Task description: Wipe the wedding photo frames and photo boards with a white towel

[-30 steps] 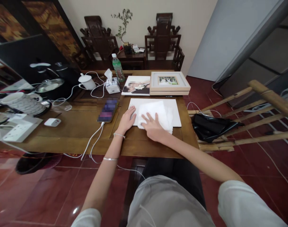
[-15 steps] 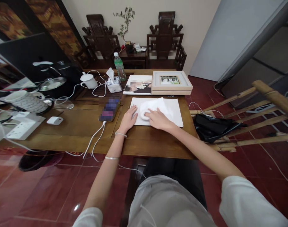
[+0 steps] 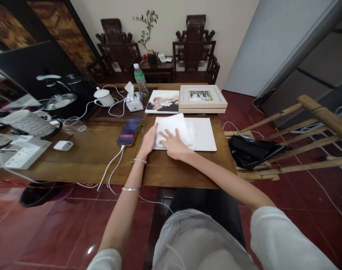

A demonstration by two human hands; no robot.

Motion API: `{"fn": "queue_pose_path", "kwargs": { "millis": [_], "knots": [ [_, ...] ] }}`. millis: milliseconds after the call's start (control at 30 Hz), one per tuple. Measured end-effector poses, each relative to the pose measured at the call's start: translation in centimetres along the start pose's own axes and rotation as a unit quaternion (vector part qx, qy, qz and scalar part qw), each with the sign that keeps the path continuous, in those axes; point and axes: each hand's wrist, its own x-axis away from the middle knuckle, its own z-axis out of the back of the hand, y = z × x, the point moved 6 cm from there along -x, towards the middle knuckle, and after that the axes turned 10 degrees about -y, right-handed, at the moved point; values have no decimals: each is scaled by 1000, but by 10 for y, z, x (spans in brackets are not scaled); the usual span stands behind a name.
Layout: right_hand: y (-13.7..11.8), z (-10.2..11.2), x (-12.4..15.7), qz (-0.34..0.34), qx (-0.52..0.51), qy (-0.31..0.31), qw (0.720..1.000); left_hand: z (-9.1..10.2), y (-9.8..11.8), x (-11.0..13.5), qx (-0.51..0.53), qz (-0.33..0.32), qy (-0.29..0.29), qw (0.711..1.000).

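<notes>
A white cloth lies folded on a thin white board on the wooden table. My right hand presses down on the cloth with its fingers spread. At the board's left edge rests my left hand, its fingers stretched out flat and their tips next to the cloth. The cloth hides the board's middle and part of its left side.
Behind the board lie a photo panel and a pale wooden picture frame. To the left are a phone on a cable, a tissue box, a bottle, a lidded cup and a power strip.
My right hand has slid left across the board, taking the cloth along, and its fingers are more spread. The cloth now reaches my left hand, which has stayed at the board's left edge.
</notes>
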Motion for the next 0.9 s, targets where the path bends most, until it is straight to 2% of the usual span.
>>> {"fn": "queue_pose_path", "kwargs": {
  "millis": [100,167,233,333,467,567,700,800,900],
  "knots": [
    [-26,1,32,105,-12,-13,994,3,3,-1,-13,-26,18,999],
    [-32,6,51,150,-23,-26,988,2,5,0,-20,-32,17,999],
    [-25,12,62,152,-28,-48,987,-1,6,1,-31,-31,7,999],
    [3,23,60,99,-23,-65,993,-9,8,3,-70,-33,-22,997],
    [46,33,36,2,2,-34,999,-17,9,5,-124,-45,-49,990],
    [63,34,7,-52,9,-5,999,-18,8,4,-142,-52,-50,987],
    [59,35,-39,-87,-13,17,996,-17,11,3,-153,-60,-55,985],
    [45,39,-67,-54,-42,13,998,-17,14,3,-155,-62,-68,984],
    [41,48,-79,-41,-48,11,998,-17,14,4,-155,-64,-71,983]
  ]
}}
